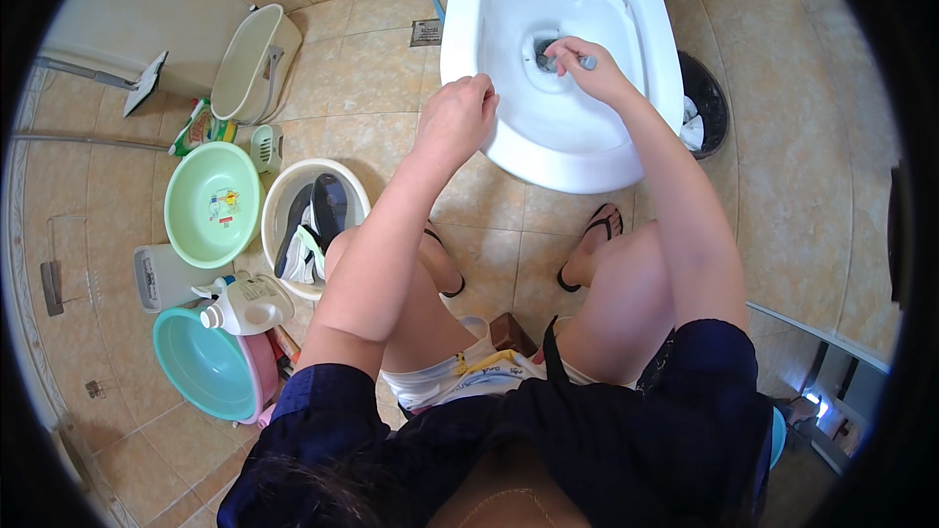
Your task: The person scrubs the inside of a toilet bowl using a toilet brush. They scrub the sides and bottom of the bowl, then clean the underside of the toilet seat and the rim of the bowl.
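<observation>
My right hand (584, 66) is over the white toilet bowl (606, 127), its fingers wrapped round a toilet brush. The grey end of the toilet brush (588, 63) sticks out of the fist, and the dark bristles reach down at the drain hole; most of the handle is hidden by the fingers. My left hand (460, 115) is closed at the bowl's left front rim. Its knuckles face up, and whether anything is inside the fingers does not show.
Left of me stand a pale green basin (176, 200), a cream bucket (269, 186) with shoes, a teal basin (186, 357) and a white jug (256, 305). A beige bin (235, 88) is farther off. Beside the toilet are a blue-handled brush (436, 5) and a black bin (719, 88).
</observation>
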### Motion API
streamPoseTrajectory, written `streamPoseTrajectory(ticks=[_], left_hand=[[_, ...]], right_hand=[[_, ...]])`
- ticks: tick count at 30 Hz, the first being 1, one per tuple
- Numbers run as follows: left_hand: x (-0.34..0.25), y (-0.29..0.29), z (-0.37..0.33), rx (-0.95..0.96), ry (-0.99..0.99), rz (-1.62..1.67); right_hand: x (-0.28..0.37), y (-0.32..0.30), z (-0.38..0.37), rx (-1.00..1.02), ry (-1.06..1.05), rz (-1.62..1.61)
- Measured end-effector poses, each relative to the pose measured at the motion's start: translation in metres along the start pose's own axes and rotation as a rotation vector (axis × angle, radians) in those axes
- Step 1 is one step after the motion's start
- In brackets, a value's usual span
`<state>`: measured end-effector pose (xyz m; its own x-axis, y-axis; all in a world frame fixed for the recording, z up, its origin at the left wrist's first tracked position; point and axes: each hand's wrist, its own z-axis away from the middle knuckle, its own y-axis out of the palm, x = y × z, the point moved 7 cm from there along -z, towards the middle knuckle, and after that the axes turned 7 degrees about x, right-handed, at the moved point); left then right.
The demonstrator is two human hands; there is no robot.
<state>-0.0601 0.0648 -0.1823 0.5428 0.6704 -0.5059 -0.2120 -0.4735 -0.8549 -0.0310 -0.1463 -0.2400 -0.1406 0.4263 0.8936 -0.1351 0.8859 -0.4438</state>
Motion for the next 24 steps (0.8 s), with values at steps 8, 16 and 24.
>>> streamPoseTrajectory(ticks=[8, 16, 24], left_hand=[[0.005, 0.006, -0.001, -0.012, 0.016, 0.028], [0.003, 0.005, -0.003, -0.020, 0.026, 0.004], [0.009, 0.004, 0.000, 0.007, -0.002, 0.007]], right_hand=[[0.072, -0.069, 0.022, -0.257, 0.051, -0.078], [0.181, -0.105, 0.084, -0.260, 0.054, -0.117], [0.121, -0.086, 0.050, -0.302, 0.118, -0.104]])
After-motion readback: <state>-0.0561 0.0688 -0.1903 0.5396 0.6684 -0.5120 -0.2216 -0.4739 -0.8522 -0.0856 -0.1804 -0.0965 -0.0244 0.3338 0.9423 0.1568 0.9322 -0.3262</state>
